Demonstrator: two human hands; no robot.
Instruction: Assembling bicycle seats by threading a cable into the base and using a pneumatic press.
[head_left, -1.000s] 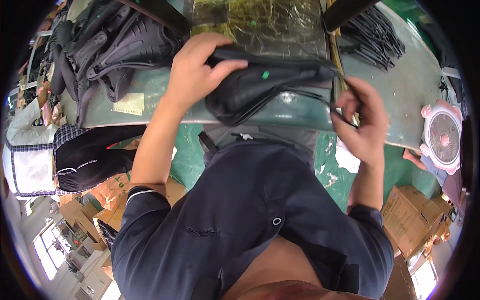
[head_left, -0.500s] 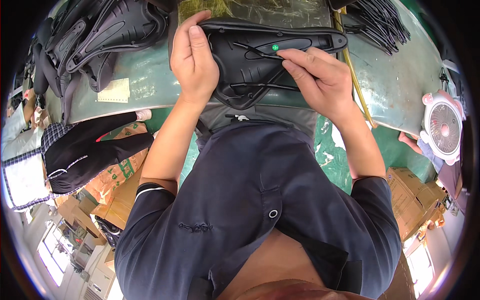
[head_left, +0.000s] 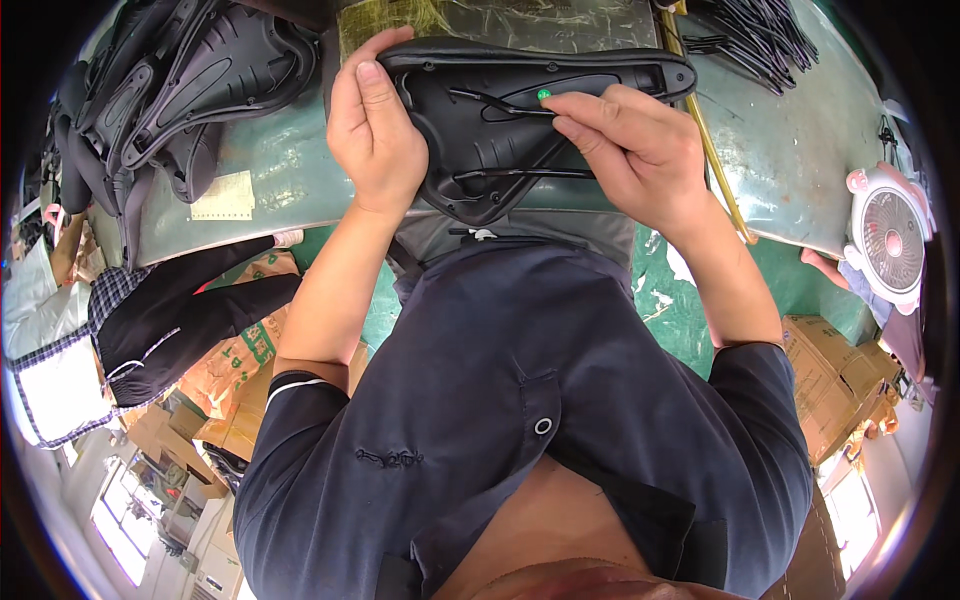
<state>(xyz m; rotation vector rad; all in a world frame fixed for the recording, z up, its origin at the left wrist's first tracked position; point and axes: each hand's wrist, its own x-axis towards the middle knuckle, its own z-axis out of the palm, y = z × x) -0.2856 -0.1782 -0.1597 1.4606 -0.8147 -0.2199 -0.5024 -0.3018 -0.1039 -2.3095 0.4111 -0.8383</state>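
A black bicycle saddle (head_left: pixel 440 145) lies upside down at the table's near edge, its wide end to the left and its narrow nose to the right. My left hand (head_left: pixel 375 140) is curled around the wide end, thumb along the rim. Over the saddle's underside lies a black bent-rod saddle rail (head_left: pixel 520 174), its two free ends pointing left. My right hand (head_left: pixel 645 150) pinches the rail's upper rod between thumb and fingertips and covers the rail's right part. Beside these fingertips shows a small green round sticker (head_left: pixel 544 96). Whether the rail sits in its sockets is hidden.
More black saddles (head_left: pixel 215 85) are piled at the left; a bundle of black rails (head_left: pixel 765 45) lies at the far right. A yellow bar (head_left: pixel 715 165) runs along the table (head_left: pixel 770 150). A fan (head_left: pixel 890 238) stands right, cartons (head_left: pixel 835 375) below. Another person sits at left.
My left hand and the saddle's wide end have shifted slightly left. The rail ends have moved a little left too, with my right hand still pinching the rail.
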